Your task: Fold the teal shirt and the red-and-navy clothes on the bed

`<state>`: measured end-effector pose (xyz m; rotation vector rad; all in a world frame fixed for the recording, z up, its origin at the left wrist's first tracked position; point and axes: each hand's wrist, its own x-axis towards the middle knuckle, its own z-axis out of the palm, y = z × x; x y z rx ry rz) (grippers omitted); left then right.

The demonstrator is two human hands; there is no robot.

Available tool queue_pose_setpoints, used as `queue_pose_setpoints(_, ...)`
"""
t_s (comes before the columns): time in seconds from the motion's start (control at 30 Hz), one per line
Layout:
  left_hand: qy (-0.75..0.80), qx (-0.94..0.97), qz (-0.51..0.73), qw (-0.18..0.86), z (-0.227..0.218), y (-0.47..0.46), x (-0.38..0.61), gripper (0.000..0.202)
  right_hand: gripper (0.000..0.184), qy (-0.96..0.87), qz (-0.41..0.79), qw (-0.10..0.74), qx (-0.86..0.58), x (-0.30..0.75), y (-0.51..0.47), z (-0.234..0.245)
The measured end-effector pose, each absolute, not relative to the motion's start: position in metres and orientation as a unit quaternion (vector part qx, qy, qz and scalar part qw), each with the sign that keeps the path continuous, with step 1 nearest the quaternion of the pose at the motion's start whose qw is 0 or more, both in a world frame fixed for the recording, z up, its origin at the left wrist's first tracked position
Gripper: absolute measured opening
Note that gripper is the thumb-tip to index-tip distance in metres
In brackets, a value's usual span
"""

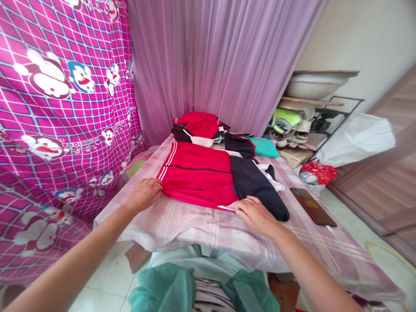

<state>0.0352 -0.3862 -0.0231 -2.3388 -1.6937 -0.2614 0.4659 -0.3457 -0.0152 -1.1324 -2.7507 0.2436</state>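
A red and navy zip jacket [201,169] lies flat on the cloth-covered table in front of me, its white-striped hem to the left and its navy upper part to the right. My left hand [145,193] is at the near corner of the striped hem, fingers closed on the fabric edge. On the near side, where red meets navy, my right hand [252,213] pinches the jacket's edge beside a pale strip. A navy sleeve stretches right, past that hand. Both sets of fingertips are partly hidden against the cloth.
Behind the jacket sit a pile of red and dark clothes [199,125] and a folded navy and teal garment [263,147]. A phone [312,206] rests on the table [325,247] at right. Beyond stands a shoe rack [344,117]; a patterned pink curtain [65,130] hangs left.
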Motion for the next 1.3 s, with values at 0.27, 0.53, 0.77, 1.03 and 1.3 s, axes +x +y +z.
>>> queue_pose_setpoints(0.27,-0.517,-0.85,-0.075,0.074,-0.034,-0.405,0.021,0.027,0.027,-0.936,0.048,0.007,-0.349,0.453,-0.361,-0.018)
queue_pose_setpoints(0.53,-0.517,-0.855,-0.034,0.03,-0.011,-0.394,0.03,0.029,0.042,-0.934,0.077,-0.039,-0.348,0.449,-0.35,-0.001)
queue_pose_setpoints(0.77,-0.548,-0.832,-0.082,0.018,-0.016,-0.341,0.101,0.049,0.039,-0.912,0.057,0.141,-0.382,0.383,-0.298,0.002)
queue_pose_setpoints(1.03,-0.492,-0.87,-0.013,-0.045,-0.071,-0.361,0.099,0.056,0.054,-0.933,0.164,0.03,-0.32,0.371,-0.328,-0.061)
queue_pose_setpoints(1.3,-0.514,-0.854,-0.002,-0.077,-0.063,-0.364,0.09,0.054,0.044,-0.902,0.191,0.126,-0.366,0.362,-0.326,-0.042)
